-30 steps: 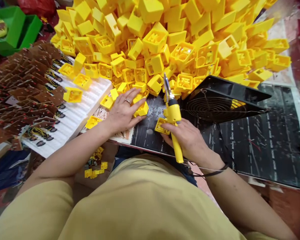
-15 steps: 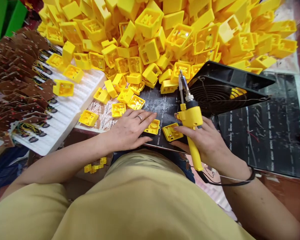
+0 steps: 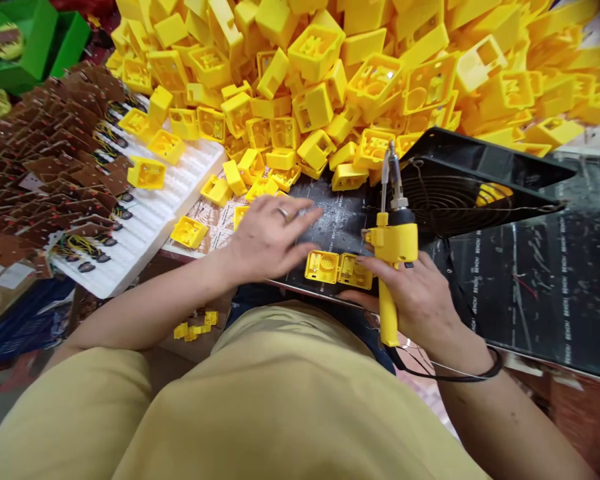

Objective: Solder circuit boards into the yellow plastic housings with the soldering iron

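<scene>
My right hand [image 3: 415, 283] is closed around a yellow soldering iron [image 3: 391, 250] whose metal tip points up and away from me. Its fingertips also reach the right one of two small yellow plastic housings. That right housing [image 3: 356, 271] and the left housing [image 3: 322, 267] lie side by side on the black mat, open faces up. Just left of them, my left hand [image 3: 273, 237] hovers with fingers apart and nothing in it. Behind it, a few more yellow housings [image 3: 241, 215] are partly hidden by the fingers.
Yellow housings [image 3: 313, 107] are heaped across the back. A black fan [image 3: 460, 187] leans at the right on the black mat [image 3: 540, 280]. At left, brown circuit boards [image 3: 55, 153] with wires stand on a white foam tray [image 3: 165, 213]. Green bins [image 3: 25, 47] sit far left.
My left hand has let go of the left housing, which now sits against the right one, and has lifted back to the left. The soldering iron stays in my right hand.
</scene>
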`<state>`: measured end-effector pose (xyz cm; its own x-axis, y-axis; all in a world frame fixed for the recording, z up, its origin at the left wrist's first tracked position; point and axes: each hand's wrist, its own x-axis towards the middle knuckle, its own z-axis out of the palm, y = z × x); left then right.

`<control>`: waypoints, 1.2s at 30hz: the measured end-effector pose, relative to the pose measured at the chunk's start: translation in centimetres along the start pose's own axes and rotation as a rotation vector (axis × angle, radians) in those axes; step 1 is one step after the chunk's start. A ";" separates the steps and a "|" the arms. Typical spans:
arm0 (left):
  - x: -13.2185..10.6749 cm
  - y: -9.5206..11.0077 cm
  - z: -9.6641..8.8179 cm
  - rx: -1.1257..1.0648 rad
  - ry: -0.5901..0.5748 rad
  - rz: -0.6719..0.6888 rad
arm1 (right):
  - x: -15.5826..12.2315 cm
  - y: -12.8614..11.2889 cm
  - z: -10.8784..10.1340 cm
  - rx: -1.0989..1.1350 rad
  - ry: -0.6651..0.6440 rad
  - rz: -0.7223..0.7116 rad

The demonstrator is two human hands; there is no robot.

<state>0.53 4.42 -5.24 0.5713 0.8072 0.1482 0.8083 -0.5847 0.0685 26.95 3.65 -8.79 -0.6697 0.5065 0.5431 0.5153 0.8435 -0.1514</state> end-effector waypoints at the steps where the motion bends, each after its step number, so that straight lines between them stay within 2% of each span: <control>1: 0.0 -0.9 -0.2 0.057 -0.041 -0.036 | 0.1 -0.1 0.2 0.028 0.002 0.003; 3: 0.0 -2.4 -0.6 0.149 -0.155 -0.057 | 0.6 -0.5 0.8 0.109 0.005 0.007; 5: -0.1 -3.1 -0.6 0.170 -0.230 -0.002 | 1.0 -0.9 1.6 0.167 0.005 -0.003; 8: -0.5 -2.9 -0.6 0.102 -0.201 0.097 | 1.3 -1.0 2.4 0.166 0.001 -0.020; 11: -0.7 -2.3 -0.8 -0.056 -0.169 0.183 | 0.8 -0.4 2.0 0.146 -0.003 0.010; 15: -0.5 -2.2 -1.4 -0.373 -0.297 0.405 | -0.1 0.5 1.1 0.135 -0.017 0.026; 17: -0.6 -2.3 -1.6 -0.491 -0.312 0.449 | -0.5 0.7 1.0 0.143 -0.027 0.023; 19: -1.1 -2.0 -1.6 -0.513 -0.174 0.329 | -0.7 0.7 1.2 0.148 -0.020 0.025; 21: -1.9 -1.2 -1.3 -0.436 0.000 0.106 | -0.9 0.7 1.4 0.152 -0.012 0.024; 22: -2.3 -0.5 -1.1 -0.376 0.048 0.015 | -0.9 0.7 1.5 0.156 -0.011 0.021; 24: -3.1 1.2 -0.3 -0.259 0.036 -0.062 | -0.9 0.7 1.7 0.171 -0.017 0.008; 26: -3.3 2.7 0.5 -0.196 -0.019 -0.046 | -0.8 0.7 1.8 0.192 -0.030 -0.016; 28: -3.3 3.2 1.1 -0.214 -0.035 -0.014 | -0.8 0.8 1.9 0.208 -0.049 -0.040; 31: -3.6 1.7 0.8 -0.240 0.033 -0.019 | -0.7 0.9 1.7 0.187 -0.065 -0.032; 34: -4.8 -1.5 -0.4 -0.104 0.082 -0.192 | -0.1 0.4 1.3 0.148 -0.049 -0.009; 36: -5.8 -3.1 -0.7 -0.011 0.033 -0.268 | 1.1 -0.3 1.2 0.155 -0.043 -0.033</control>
<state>-5.41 1.54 -5.57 0.3323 0.9303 0.1553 0.9283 -0.3517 0.1204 25.46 4.19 -9.15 -0.7086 0.4829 0.5146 0.4065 0.8754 -0.2617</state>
